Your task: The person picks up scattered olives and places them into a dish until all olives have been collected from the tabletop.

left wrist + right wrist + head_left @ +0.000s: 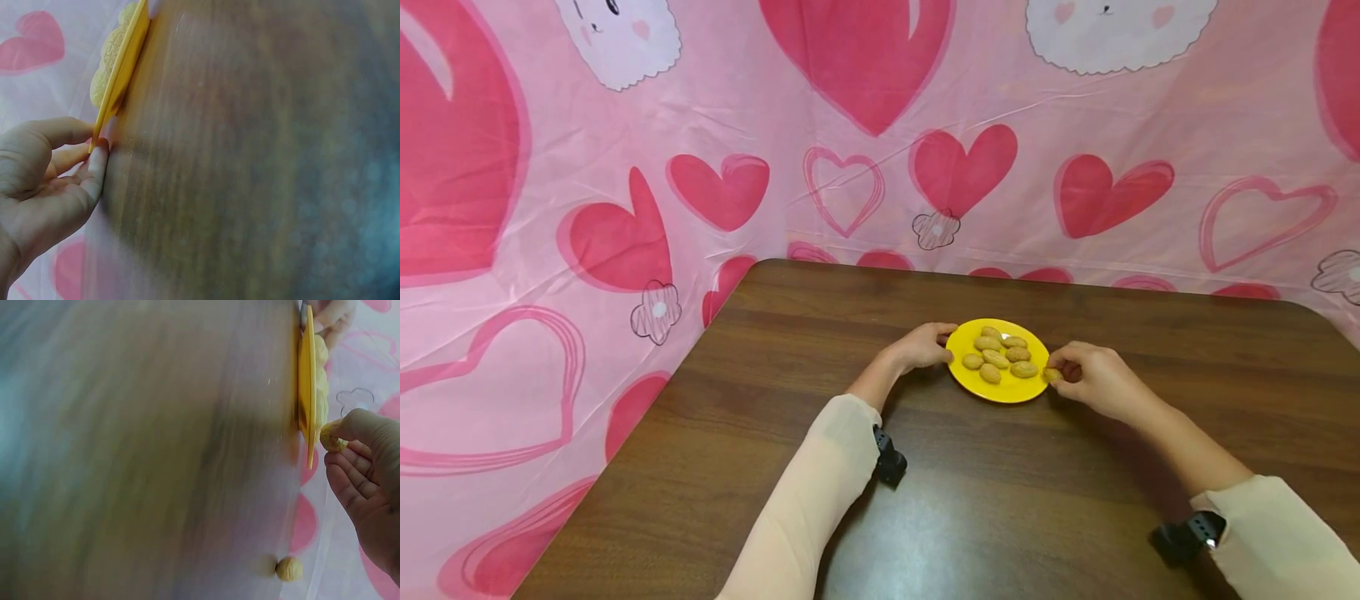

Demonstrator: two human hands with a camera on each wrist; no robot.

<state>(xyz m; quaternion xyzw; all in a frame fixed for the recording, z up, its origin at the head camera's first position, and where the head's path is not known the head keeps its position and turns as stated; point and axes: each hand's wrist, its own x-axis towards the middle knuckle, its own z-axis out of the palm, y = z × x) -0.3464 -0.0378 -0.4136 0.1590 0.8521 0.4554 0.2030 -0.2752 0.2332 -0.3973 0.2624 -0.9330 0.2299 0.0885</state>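
A round yellow plate (1011,393) rests on the table and bears several tan, wrinkled walnuts (996,359). At its left rim, my left hand (921,347) grips the edge; the left wrist view shows the rim between the thumb (72,130) and the fingers. My right hand (1097,377) pinches one walnut (332,437) between thumb and fingertips, right at the plate's right rim. Another walnut (289,569) lies on the table apart from the plate in the right wrist view; in the head view it cannot be made out.
The brown wooden table (1015,517) reaches back to a pink cloth (850,108) printed with hearts, which hangs behind it and along its left side. Black devices sit on both wrists, the left one (889,457) and the right one (1187,538), below cream sleeves.
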